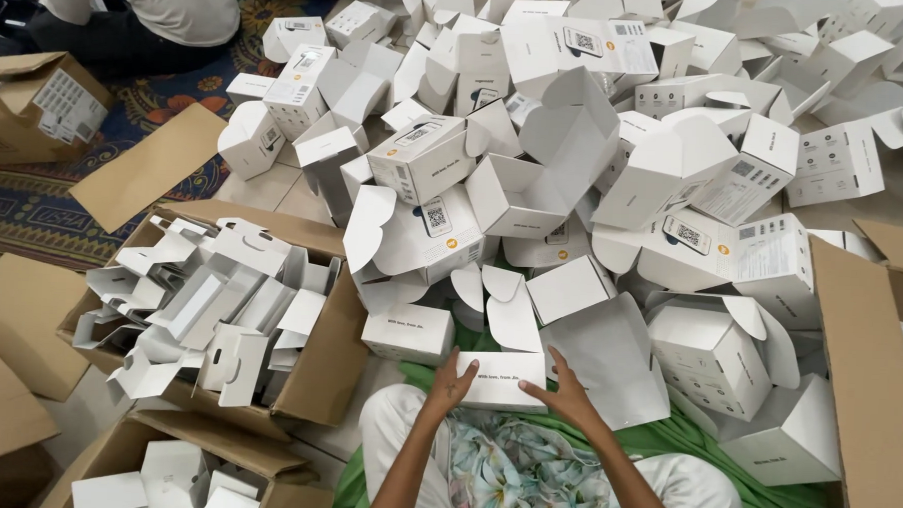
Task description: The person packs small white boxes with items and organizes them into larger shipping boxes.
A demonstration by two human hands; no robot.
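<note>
- Two hands grip one small white box (502, 380) just above the lap: the left hand (450, 382) clasps its left end with fingers curled, the right hand (565, 392) lies fingers spread across its right end.
- One green cloth (764, 485) lies under the knees.
- Three brown cartons stand close by: the nearest carton (263, 483), at lower left, holds a few white boxes; the middle carton (320, 365) is filled with folded white inserts (209, 311); the right carton (867, 399) shows only its flap.
- Dozens of open white boxes form a heap (596, 139) beyond the hands, too many to count.
- One seated person (150, 13) sits far left beside another brown carton (31, 104).
</note>
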